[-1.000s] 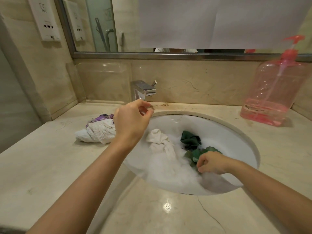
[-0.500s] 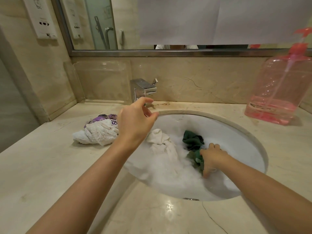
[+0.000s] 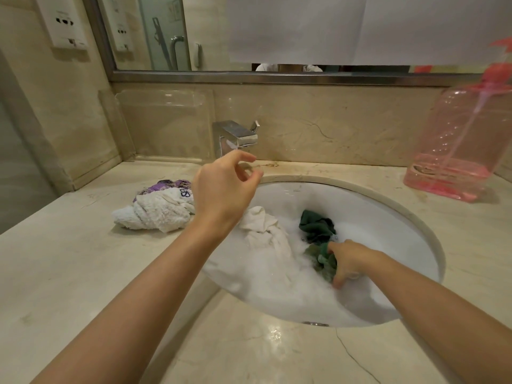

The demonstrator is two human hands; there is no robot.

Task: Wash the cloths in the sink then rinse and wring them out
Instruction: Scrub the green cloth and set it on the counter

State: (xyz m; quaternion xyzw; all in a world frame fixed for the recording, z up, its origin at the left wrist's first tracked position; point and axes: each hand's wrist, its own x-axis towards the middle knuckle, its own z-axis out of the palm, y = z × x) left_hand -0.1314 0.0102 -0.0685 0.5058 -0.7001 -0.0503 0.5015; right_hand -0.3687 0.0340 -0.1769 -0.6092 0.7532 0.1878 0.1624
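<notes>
Sink (image 3: 388,214): white oval basin set into a beige marble table (image 3: 69,273), holding foamy water.

Green cloth (image 3: 317,227): crumpled, in the middle of the sink, partly above the foam, partly sunk.

White cloth (image 3: 263,225): bunched, in the sink just left of the green cloth, its lower part trailing into the foam.

Right hand (image 3: 349,261): down in the sink, fingers curled round the lower end of the green cloth, fingertips in the suds.

Left hand (image 3: 221,189): raised above the sink's left rim, below the tap (image 3: 235,135); fingers loosely curled, thumb and forefinger apart, holding nothing.

White towel (image 3: 155,212): rumpled heap on the table left of the sink, with a purple patterned cloth (image 3: 163,187) touching its far side.

Tap: square, chrome, at the back edge of the table, no water seen running.

Pink pump bottle (image 3: 457,145): clear plastic, standing on the table right of the sink, a shallow layer of pink liquid at the bottom.

Mirror (image 3: 166,31): above the back wall, its middle covered by white paper sheets (image 3: 360,26).
</notes>
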